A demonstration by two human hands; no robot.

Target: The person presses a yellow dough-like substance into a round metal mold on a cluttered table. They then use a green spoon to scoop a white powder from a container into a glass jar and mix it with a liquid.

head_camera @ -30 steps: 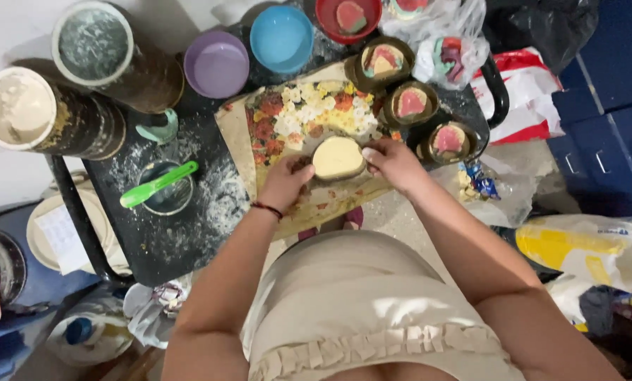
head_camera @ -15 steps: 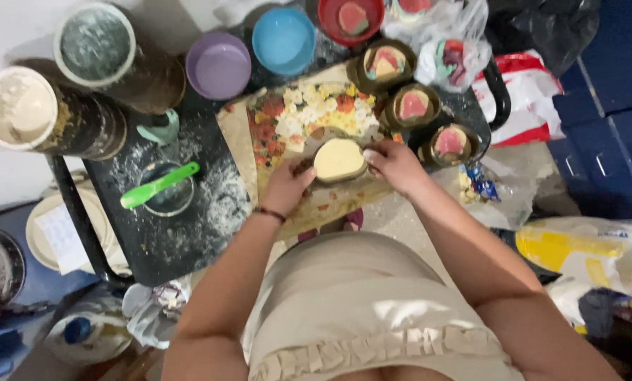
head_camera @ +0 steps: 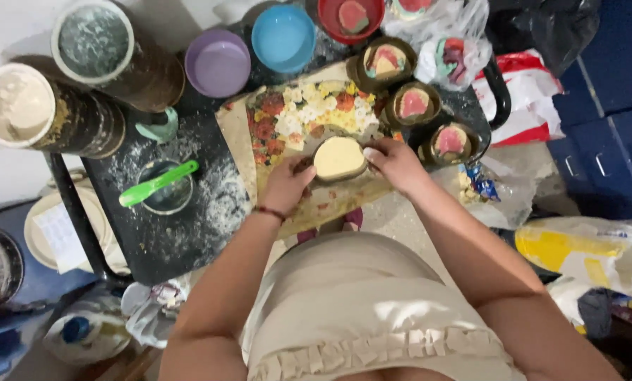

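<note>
1. My left hand (head_camera: 287, 185) and right hand (head_camera: 395, 161) each grip the round dough-filled mould (head_camera: 339, 158) between them.
2. It sits on the flowered board (head_camera: 295, 116), filled moulds (head_camera: 413, 104) just beyond my right grip.

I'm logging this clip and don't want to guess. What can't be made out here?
All from the head view:
- Underside of the pale dough round: it faces the floral board.
- Fingertips of the left hand and right hand: curled round the dough's rim.
- Red bowl: cut off by the top edge.
- Contents of the glass: green spatula lies across it, flour blurs it.
</note>
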